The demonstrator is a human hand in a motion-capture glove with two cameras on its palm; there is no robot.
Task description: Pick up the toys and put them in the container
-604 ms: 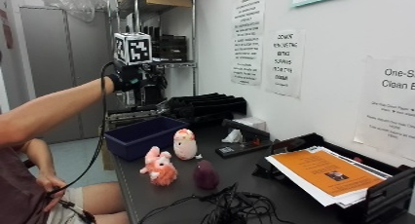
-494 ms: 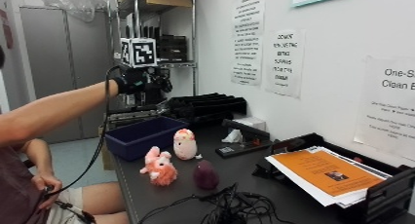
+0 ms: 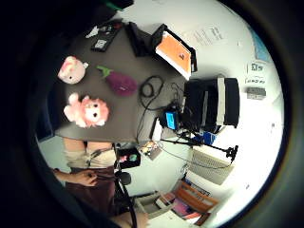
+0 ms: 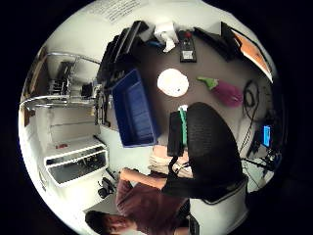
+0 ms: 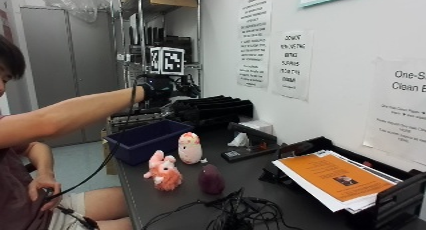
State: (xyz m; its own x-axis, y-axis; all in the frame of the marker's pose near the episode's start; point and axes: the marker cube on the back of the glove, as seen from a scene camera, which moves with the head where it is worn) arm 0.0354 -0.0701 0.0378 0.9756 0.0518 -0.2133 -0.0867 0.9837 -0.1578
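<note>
From the outside view, my gloved right hand (image 5: 154, 88) hangs high above the blue container (image 5: 148, 139) on an outstretched arm, holding nothing; I cannot tell how wide my grip is. In the little-finger palm view, the pink plush (image 3: 87, 110), the white egg-shaped plush (image 3: 72, 70) and the eggplant plush (image 3: 118, 82) lie on the table (image 3: 118, 114), apart. They look soft and light, so I judge a squeeze round the body suits; in the thumb-side view the container sits just beside them.
</note>
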